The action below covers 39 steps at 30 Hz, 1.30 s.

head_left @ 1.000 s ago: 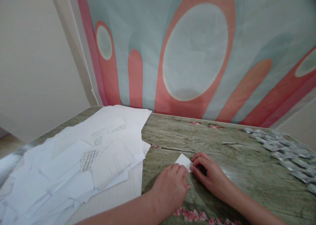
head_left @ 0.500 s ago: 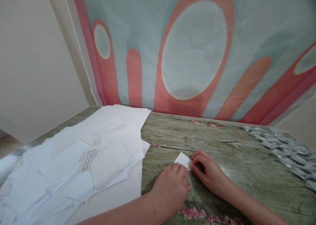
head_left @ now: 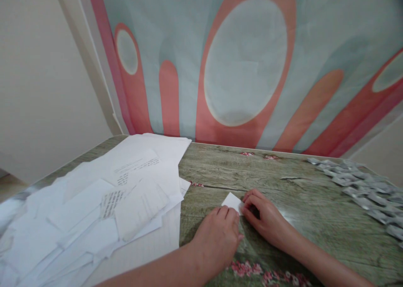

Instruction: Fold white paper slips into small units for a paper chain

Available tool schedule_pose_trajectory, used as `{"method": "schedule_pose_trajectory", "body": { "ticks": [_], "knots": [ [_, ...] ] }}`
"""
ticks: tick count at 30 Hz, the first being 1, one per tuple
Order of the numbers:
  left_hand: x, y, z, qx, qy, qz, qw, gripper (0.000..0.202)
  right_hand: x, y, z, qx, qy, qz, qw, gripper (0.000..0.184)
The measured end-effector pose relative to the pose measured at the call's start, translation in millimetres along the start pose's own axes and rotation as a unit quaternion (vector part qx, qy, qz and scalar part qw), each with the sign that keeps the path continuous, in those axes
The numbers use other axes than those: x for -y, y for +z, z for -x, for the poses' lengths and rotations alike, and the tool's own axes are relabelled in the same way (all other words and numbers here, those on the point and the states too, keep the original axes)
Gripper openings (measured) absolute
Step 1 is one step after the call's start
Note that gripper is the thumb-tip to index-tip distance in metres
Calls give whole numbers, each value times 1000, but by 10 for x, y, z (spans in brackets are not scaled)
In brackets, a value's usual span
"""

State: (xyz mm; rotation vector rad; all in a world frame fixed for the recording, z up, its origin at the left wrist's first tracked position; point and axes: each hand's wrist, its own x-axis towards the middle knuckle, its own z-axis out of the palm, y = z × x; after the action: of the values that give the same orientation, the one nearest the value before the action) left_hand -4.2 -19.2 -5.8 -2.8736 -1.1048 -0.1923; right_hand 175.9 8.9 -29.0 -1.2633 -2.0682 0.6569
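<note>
A small white piece of paper lies on the wood-patterned table, partly covered by both hands. My left hand rests palm down with its fingers curled over the paper's near edge. My right hand sits just to the right, fingers bent and pinched on the paper's right corner. How much of the paper lies under the hands is hidden.
A large loose heap of white paper sheets, some printed, covers the table's left side. Several small silver folded pieces lie in a cluster at the far right. A curtain with red and grey shapes hangs behind the table.
The view has drifted slightly, so everything sits a little higher and more to the left. Both hands stay pressed on the small paper in nearly the same pose.
</note>
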Motion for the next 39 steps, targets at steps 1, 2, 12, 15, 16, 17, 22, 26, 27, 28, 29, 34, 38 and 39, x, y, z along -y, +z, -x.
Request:
{"method": "schedule_pose_trajectory", "body": {
  "ticks": [1, 2, 12, 15, 16, 17, 22, 26, 27, 28, 29, 34, 38, 39],
  "knots": [
    [0, 0, 0, 0, -1, 0, 1000, 29, -3, 1, 0, 1, 0, 2, 1000, 13],
    [-1, -1, 1, 0, -1, 1, 1000, 29, -5, 1, 0, 1, 1, 4, 1000, 14],
    [-26, -40, 1, 14, -14, 4, 1000, 29, -28, -1, 11, 3, 5, 20, 1000, 10],
    [-24, -51, 4, 14, -16, 6, 1000, 31, -31, 7, 13, -7, 14, 30, 999, 8],
    [-21, -52, 5, 14, -16, 7, 1000, 32, -28, 7, 14, -9, 17, 32, 999, 9],
    [-17, -53, 7, 15, -16, 9, 1000, 32, -23, 7, 14, -9, 19, 34, 999, 9],
    [2, -62, 14, 19, -12, 18, 1000, 37, 14, -2, 16, -2, 19, 33, 999, 10],
    [1, -79, 8, 26, -18, 24, 999, 36, 17, 0, 18, -5, 10, 25, 1000, 10],
    [-1, -83, 6, 29, -20, 26, 999, 36, 13, 3, 19, -6, 7, 23, 1000, 11],
    [-2, -87, 3, 33, -22, 28, 999, 35, 8, 5, 19, -7, 5, 21, 1000, 11],
    [-4, -90, 2, 37, -24, 29, 999, 35, 2, 7, 20, -8, 2, 19, 1000, 12],
    [-3, -91, 4, 35, -32, 31, 998, 43, -1, 9, 18, -10, -8, 14, 1000, 10],
    [7, -82, 6, 41, -32, 33, 998, 41, 1, 8, 18, -14, -10, 13, 1000, 11],
    [10, -79, 6, 42, -31, 33, 998, 41, 0, 9, 18, -13, -9, 13, 1000, 11]
  ]
}}
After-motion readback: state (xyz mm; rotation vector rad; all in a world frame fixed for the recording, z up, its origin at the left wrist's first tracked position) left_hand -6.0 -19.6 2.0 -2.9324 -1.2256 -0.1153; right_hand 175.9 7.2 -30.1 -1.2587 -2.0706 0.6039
